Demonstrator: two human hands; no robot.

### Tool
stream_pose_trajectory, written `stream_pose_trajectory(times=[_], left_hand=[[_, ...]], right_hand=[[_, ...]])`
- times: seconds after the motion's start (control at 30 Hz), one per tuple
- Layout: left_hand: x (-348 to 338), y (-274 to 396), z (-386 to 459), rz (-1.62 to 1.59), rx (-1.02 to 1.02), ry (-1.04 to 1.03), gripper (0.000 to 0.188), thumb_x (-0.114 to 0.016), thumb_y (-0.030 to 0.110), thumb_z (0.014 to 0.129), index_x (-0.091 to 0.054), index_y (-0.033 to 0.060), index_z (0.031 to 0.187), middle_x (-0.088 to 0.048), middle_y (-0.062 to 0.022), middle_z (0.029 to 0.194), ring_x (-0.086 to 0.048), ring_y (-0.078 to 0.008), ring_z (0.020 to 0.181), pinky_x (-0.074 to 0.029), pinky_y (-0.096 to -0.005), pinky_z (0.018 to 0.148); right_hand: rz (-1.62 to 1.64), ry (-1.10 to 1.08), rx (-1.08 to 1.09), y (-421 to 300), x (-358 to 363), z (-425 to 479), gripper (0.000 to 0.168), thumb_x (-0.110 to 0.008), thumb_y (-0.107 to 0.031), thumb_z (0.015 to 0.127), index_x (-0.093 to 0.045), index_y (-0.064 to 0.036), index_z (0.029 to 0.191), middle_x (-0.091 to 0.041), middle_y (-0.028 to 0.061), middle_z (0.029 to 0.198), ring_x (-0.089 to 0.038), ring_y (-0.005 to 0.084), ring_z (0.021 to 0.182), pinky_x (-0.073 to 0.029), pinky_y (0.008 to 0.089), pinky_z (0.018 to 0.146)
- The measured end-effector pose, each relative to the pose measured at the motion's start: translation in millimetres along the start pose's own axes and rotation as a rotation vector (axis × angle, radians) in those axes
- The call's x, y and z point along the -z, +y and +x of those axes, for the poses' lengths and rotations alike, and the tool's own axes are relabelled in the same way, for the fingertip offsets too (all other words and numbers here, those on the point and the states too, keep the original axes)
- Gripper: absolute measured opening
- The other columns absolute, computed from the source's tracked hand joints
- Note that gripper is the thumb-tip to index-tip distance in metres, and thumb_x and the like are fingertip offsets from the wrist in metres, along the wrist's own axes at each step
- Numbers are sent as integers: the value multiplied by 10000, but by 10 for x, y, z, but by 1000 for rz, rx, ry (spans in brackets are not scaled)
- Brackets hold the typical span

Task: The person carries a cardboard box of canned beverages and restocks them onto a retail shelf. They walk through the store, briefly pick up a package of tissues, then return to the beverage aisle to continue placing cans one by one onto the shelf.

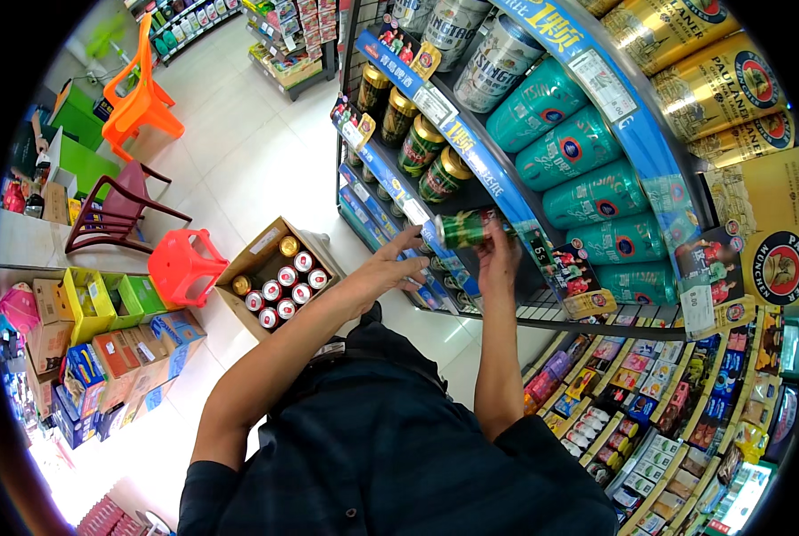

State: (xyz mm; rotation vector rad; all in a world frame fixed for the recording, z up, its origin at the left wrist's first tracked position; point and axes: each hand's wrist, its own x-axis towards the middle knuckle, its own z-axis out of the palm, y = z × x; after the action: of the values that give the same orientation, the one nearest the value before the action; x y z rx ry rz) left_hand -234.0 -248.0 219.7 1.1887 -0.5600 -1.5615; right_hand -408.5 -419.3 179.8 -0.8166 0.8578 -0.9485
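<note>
My right hand (498,258) grips a green beer can (466,228) that lies tilted on its side in front of a middle shelf. Just left of the can, my left hand (392,264) reaches out with its fingers apart, holding nothing. Behind the can, green cans with gold tops (445,175) stand in a row on the same shelf. Teal Tsingtao cans (563,149) fill the shelf above. To the left of my forearm, an open cardboard box (257,248) on the floor holds several cans with silver and red tops and a few gold-topped ones.
A red plastic stool (185,262), a maroon armchair (119,194) and an orange chair (138,100) stand at the left. Cartons (121,365) are stacked at lower left. Snack shelves (647,402) curve along the lower right. Part of another person (27,144) shows at the far left.
</note>
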Motion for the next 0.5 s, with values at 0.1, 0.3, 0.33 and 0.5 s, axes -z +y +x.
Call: stream_pose_trajectory(times=[0.1, 0.3, 0.33, 0.5], left_hand=[[-21, -30, -18, 23, 75, -16, 766, -648, 352, 992, -258, 98, 1600, -420, -167, 1521, -635, -208, 1086, -520, -392, 976], [22, -123, -47, 26, 142, -13, 714, -643, 369, 989, -337, 72, 1562, -536, -147, 1420, -632, -208, 1092, -514, -383, 980], [38, -126, -63, 22, 148, -12, 706, -643, 372, 989, -350, 70, 1556, -544, -143, 1410, -632, -207, 1091, -514, -380, 980], [127, -156, -143, -9, 121, 16, 704, -640, 395, 982, -375, 55, 1539, -564, -131, 1389, -628, -198, 1091, -506, -367, 966]], right_hand=[[-155, 79, 84, 37, 233, 346, 314, -761, -227, 916, -669, -49, 1158, -695, 55, 1078, -662, 154, 974, -545, 308, 784], [-1004, 72, 610, 311, 636, 947, 386, -785, -274, 905, -704, -13, 1178, -703, 111, 1199, -662, 260, 1043, -518, 407, 867], [-1219, 25, 778, 276, 587, 951, 394, -786, -286, 904, -708, -8, 1171, -707, 124, 1197, -667, 276, 1039, -518, 412, 869], [-1449, -117, 1204, 109, 340, 950, 387, -777, -333, 908, -734, 4, 1093, -730, 173, 1127, -690, 313, 983, -523, 413, 854]])
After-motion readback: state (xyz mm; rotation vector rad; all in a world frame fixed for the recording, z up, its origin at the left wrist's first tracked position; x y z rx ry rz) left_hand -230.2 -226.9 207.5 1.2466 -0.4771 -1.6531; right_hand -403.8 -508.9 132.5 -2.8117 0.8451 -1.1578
